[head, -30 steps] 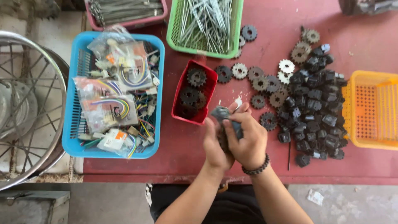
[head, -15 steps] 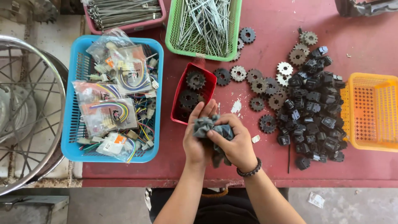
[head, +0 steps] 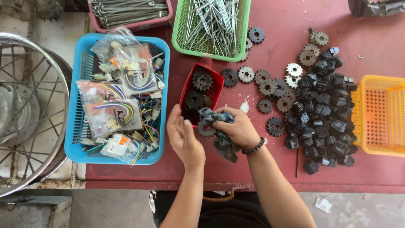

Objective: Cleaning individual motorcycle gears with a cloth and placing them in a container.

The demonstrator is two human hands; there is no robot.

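Note:
My right hand (head: 238, 128) grips a grey-blue rag (head: 220, 141) bunched around a dark sprocket (head: 206, 128), just in front of the red tray (head: 212, 98). My left hand (head: 182, 136) hovers beside it on the left, fingers spread and holding nothing, its fingertips near the red tray's front left corner. The tray holds two dark sprockets (head: 202, 80). More sprockets (head: 266, 88) lie loose on the red table (head: 278, 169) to the right of the tray.
A pile of small black parts (head: 327, 114) lies right of the sprockets, with an orange basket (head: 379, 116) beyond. A blue basket (head: 82, 143) of bagged wiring sits left. Green (head: 179, 42) and pink (head: 139, 24) trays of metal spokes stand at the back. A spoked wheel rim (head: 29, 118) is far left.
Both hands held the rag and sprocket together before. Now my left hand has let go and pulled away to the left, while the right hand keeps the rag and sprocket.

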